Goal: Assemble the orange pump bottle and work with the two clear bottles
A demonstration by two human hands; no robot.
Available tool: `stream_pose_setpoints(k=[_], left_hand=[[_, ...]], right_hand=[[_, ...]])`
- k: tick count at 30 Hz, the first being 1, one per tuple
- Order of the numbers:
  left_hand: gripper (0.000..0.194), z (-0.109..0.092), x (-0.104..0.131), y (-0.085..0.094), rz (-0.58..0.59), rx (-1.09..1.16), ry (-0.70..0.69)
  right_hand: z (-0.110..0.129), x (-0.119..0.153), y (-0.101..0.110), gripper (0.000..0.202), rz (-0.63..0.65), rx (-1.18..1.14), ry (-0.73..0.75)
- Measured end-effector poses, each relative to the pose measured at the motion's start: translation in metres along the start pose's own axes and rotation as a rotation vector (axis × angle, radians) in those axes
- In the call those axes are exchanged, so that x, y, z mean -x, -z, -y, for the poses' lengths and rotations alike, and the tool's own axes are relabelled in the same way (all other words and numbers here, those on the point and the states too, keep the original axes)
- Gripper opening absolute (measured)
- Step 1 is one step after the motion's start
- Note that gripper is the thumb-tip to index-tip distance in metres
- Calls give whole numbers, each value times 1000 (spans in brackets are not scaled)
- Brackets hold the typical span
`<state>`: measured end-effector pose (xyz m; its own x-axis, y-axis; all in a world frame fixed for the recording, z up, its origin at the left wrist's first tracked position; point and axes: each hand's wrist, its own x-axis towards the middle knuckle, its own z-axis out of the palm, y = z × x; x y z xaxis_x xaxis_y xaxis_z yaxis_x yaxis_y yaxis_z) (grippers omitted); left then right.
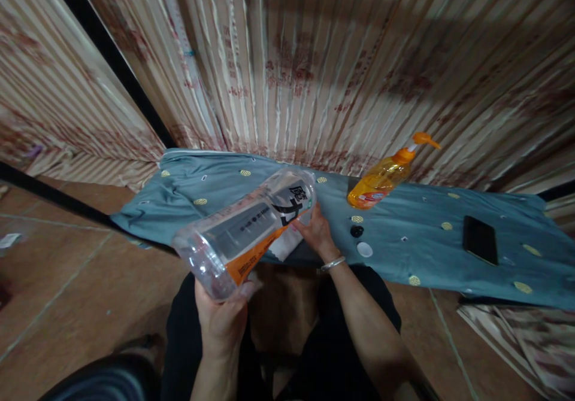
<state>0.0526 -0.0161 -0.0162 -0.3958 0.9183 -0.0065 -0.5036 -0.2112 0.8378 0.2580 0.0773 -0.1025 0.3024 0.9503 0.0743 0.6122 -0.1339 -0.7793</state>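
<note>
A large clear plastic bottle [251, 227] with an orange and black label lies tilted across both my hands, above the front edge of the cloth-covered bench. My left hand [220, 311] grips its near lower-left end from below. Higher up on the right, my right hand [315, 232] holds the other end, its fingers partly hidden behind the bottle. A bracelet circles my right wrist. Beneath the bottle, beside my right hand, shows a white cloth or tissue [286, 245]. To the right of that hand lie a small black cap [357, 231] and a white round lid [365, 249].
An orange pump bottle [381, 176] stands at the back of the bench's blue-green cloth [417, 233]. A black phone [480, 239] lies at the right. Behind the bench hangs a striped curtain [291, 78]. Black poles [112, 60] run at the left, and a dark round object [103, 380] sits lower left.
</note>
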Motion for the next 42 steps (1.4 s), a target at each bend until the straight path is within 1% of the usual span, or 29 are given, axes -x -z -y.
stream_pose_setpoints(k=[4, 7, 11, 15, 18, 20, 24, 28, 34, 36, 38, 39, 42], left_hand=[[74, 2, 1, 0, 36, 30, 0], [66, 6, 2, 1, 36, 54, -7], [64, 9, 2, 1, 35, 73, -3], [64, 7, 3, 0, 44, 97, 19], [61, 5, 3, 0, 61, 101, 23], [61, 4, 3, 1, 78, 87, 18], [68, 4, 2, 3, 115, 37, 30], [73, 4, 3, 2, 98, 31, 16], [74, 3, 2, -1, 98, 49, 16], [76, 4, 1, 2, 100, 54, 21], [76, 5, -2, 8, 127, 50, 45], [77, 6, -3, 12, 165, 42, 73], [76, 8, -5, 19, 182, 41, 87]], right_hand=[[-5, -2, -3, 55, -30, 8, 16], [-8, -3, -6, 58, -32, 60, 11], [-13, -4, -9, 60, -29, 94, 15], [-17, -5, -11, 65, -55, 93, 38], [-17, -5, -9, 65, -58, 92, 49], [-16, -5, -8, 62, -46, 74, 59], [-13, -4, -6, 54, -39, 47, 63], [-12, -5, -8, 56, -59, 50, 50], [-14, -5, -10, 52, -56, 53, 36], [-15, -5, -11, 53, -57, 49, 44], [-16, -5, -12, 56, -62, 43, 43], [-17, -5, -12, 57, -64, 40, 41], [-18, -5, -13, 57, -59, 39, 36]])
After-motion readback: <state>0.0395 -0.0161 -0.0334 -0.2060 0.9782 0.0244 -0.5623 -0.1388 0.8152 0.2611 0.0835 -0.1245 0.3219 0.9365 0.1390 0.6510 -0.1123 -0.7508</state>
